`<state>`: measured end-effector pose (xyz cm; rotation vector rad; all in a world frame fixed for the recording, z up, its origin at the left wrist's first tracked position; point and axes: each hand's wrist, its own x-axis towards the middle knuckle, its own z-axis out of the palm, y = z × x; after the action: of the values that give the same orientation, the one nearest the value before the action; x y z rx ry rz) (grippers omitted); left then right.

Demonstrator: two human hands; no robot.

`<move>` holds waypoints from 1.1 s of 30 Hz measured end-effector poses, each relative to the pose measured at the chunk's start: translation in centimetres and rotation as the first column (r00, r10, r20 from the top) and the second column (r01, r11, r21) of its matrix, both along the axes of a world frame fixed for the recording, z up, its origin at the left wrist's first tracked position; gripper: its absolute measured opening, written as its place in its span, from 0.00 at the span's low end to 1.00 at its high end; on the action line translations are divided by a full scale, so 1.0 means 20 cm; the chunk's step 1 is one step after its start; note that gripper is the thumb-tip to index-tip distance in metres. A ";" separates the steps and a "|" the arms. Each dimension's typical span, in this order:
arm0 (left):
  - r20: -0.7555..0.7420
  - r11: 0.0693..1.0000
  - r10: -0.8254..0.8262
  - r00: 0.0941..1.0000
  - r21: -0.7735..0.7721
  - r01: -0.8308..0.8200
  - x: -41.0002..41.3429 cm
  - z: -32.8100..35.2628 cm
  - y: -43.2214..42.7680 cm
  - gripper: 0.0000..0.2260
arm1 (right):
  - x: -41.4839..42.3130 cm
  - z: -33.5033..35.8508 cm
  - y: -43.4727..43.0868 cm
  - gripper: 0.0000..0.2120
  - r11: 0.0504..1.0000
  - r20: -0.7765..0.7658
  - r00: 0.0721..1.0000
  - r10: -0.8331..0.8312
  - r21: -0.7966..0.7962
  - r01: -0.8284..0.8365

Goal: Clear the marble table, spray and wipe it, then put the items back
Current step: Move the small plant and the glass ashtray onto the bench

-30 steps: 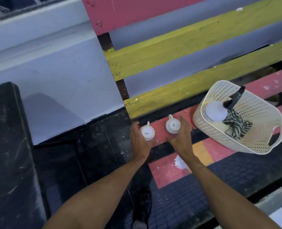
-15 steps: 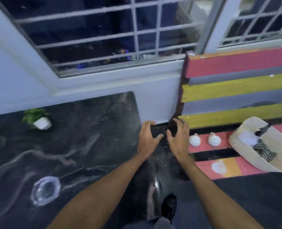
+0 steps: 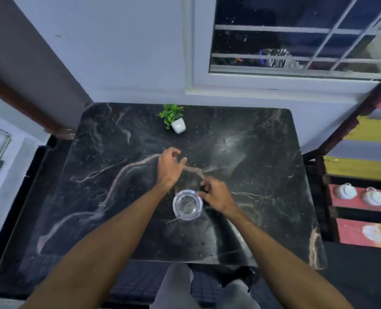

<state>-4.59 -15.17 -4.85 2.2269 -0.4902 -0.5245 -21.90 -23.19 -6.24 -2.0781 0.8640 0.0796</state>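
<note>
The black marble table (image 3: 109, 179) fills the middle of the view. A clear glass ashtray (image 3: 187, 204) rests on it near the front centre. A small green plant in a white pot (image 3: 175, 120) stands near the far edge. My left hand (image 3: 169, 167) hovers over the table's middle, fingers loosely curled and apart, holding nothing. My right hand (image 3: 216, 194) is just right of the ashtray, fingers bent at its rim; whether they touch it is unclear. Two white cups (image 3: 359, 194) sit upside down on the pallet bench at the right.
A pink, yellow and grey pallet bench (image 3: 363, 233) stands against the table's right side. A white wall and barred window (image 3: 296, 41) are behind the table. My knees (image 3: 196, 288) show at the front edge. A dark floor lies to the left.
The view swung left from the bench to the table. Both hands left the two cups on the bench and now hang over the table by the ashtray.
</note>
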 end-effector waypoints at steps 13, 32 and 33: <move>-0.258 0.986 0.164 0.952 0.076 -0.149 0.27 -0.09 -0.05 0.22 | 0.21 -0.12 0.08 0.07 0.974 -0.172 0.984 0.047 -0.210 -0.084; -0.341 0.912 0.411 0.845 0.160 -0.378 0.56 -0.10 -0.64 0.34 | 0.33 0.01 -0.24 0.07 0.936 -0.006 0.958 -0.288 -0.212 0.280; -0.334 0.919 0.394 0.856 0.145 -0.366 0.55 -0.10 -0.63 0.33 | 0.32 0.02 -0.26 0.07 0.930 -0.007 0.952 -0.307 -0.213 0.299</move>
<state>6.41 -27.77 -6.86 2.1556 0.1657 -0.7221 -15.59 -28.41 -5.81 -2.1143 1.2555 -0.1427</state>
